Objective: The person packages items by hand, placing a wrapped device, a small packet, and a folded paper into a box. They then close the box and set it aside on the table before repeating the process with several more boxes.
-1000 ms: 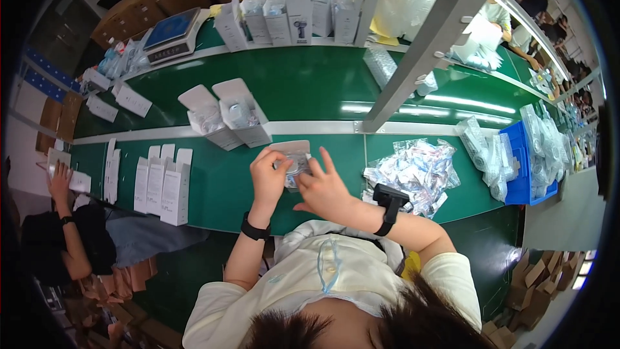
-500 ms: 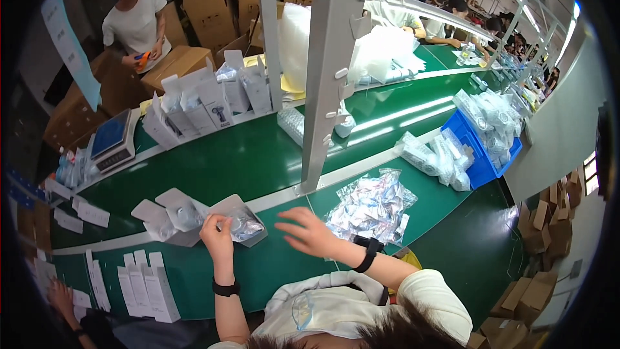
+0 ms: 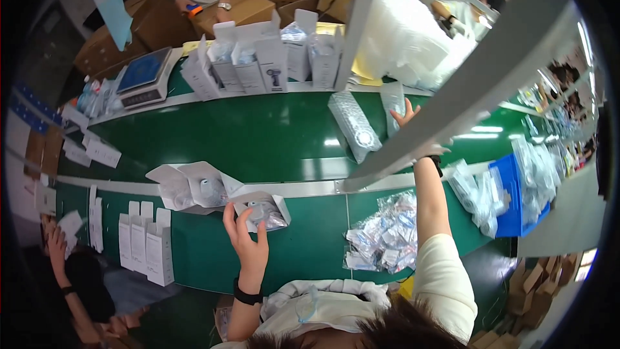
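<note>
My left hand (image 3: 248,242), fingers apart, is at the near side of an open white box (image 3: 279,207); its fingertips are at the box's edge. Inside that box lie a clear-wrapped part and a small silvery bag. Adjoining it on the left are more open white boxes (image 3: 187,184) with wrapped parts inside. My right arm reaches forward across the bench, and the grey post hides part of my right hand (image 3: 405,114). Its visible fingers are stretched out beside a bubble-wrapped item (image 3: 392,106). Another bubble-wrapped item (image 3: 355,126) lies to the left of it.
A grey metal post (image 3: 465,71) slants across the right side. Small clear bags (image 3: 384,236) are heaped near my right arm, left of a blue bin (image 3: 516,187) of wrapped items. White cartons (image 3: 145,242) stand at left. A scale (image 3: 142,77) and filled boxes (image 3: 258,64) line the far edge.
My right hand has moved from above the near bench to the far side, beside the bubble-wrapped items. My left hand's fingers have spread at the open box. The view has shifted.
</note>
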